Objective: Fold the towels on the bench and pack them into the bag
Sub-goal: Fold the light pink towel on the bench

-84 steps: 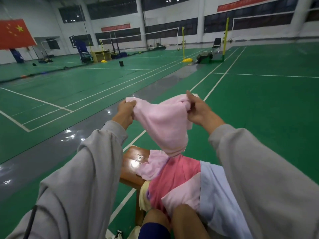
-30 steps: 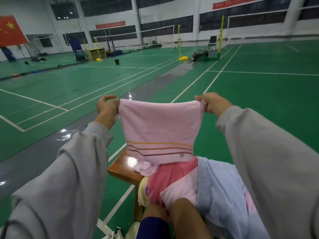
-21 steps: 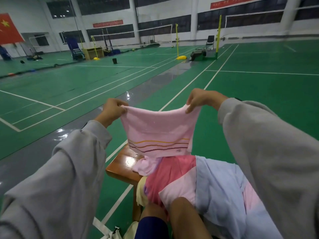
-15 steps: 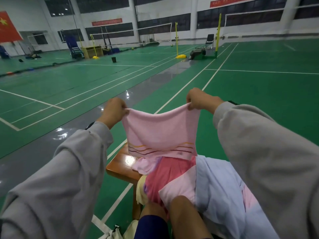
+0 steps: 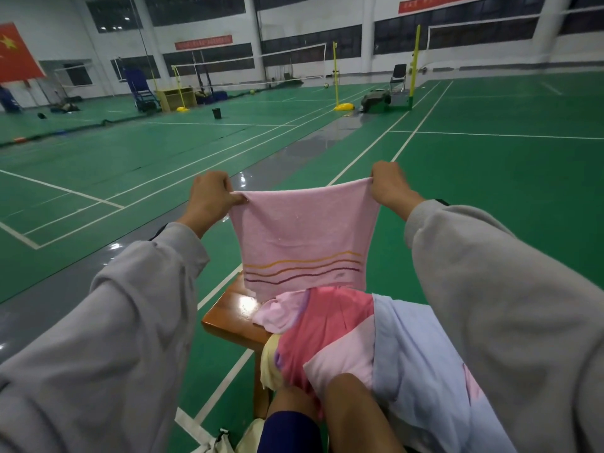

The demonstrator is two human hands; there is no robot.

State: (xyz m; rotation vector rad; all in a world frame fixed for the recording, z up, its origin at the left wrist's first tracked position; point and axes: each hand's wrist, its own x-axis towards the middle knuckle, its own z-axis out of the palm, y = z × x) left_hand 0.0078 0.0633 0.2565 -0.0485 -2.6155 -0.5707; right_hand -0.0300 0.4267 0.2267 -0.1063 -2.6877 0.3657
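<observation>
Corners mattered most: our left hand (image 5: 209,199) and right hand (image 5: 390,188) each pinched a top corner of the pink striped towel (image 5: 304,237) above the tabletop (image 5: 228,308); we needed edges level before folding.

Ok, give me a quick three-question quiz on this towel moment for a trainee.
1. True or false: the left hand and the right hand each pinch a top corner of the pink striped towel.
2. Its wavy stripes run near which edge: A top, B bottom, C left?
3. Fill in: the pile of unfolded towels lies on a wooden ____.
Key: 1 true; 2 B; 3 bench.
</observation>
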